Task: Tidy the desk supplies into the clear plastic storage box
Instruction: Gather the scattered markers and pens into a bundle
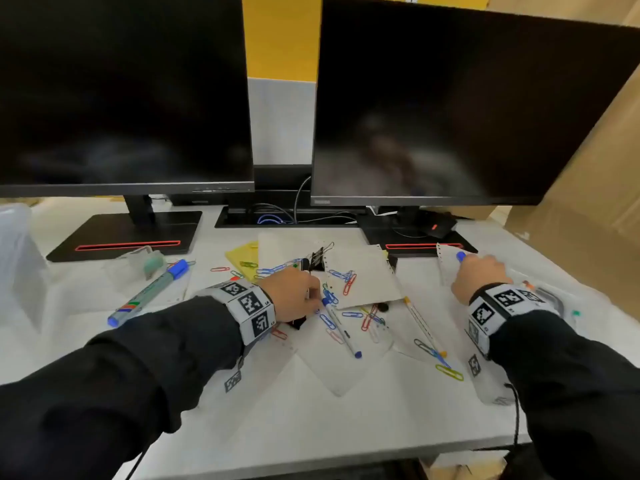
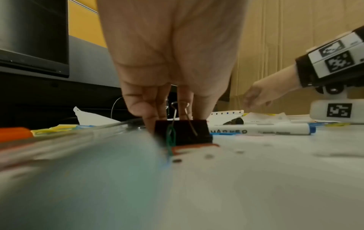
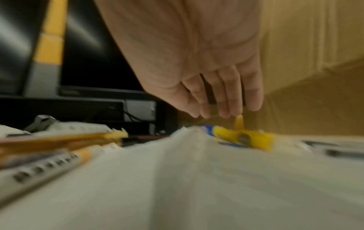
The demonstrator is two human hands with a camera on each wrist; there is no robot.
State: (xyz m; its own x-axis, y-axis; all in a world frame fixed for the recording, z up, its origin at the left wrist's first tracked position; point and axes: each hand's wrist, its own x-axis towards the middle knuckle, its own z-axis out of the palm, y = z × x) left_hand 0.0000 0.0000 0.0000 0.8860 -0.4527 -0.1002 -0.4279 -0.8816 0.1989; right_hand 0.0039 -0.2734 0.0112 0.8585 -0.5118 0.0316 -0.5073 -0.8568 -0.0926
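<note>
Several coloured paperclips lie scattered over loose papers in the middle of the desk. My left hand reaches down among them, beside a white marker with a blue cap. In the left wrist view a black binder clip hides the tips of the left hand, so I cannot tell whether it holds anything. My right hand hangs with relaxed fingers just above a yellow and blue pen, empty. The clear plastic storage box stands at the far left.
A thick green and blue marker lies left of my left hand. Yellow sticky notes, another binder clip and a pencil are also on the desk. Two monitors stand behind, and cardboard rises at the right.
</note>
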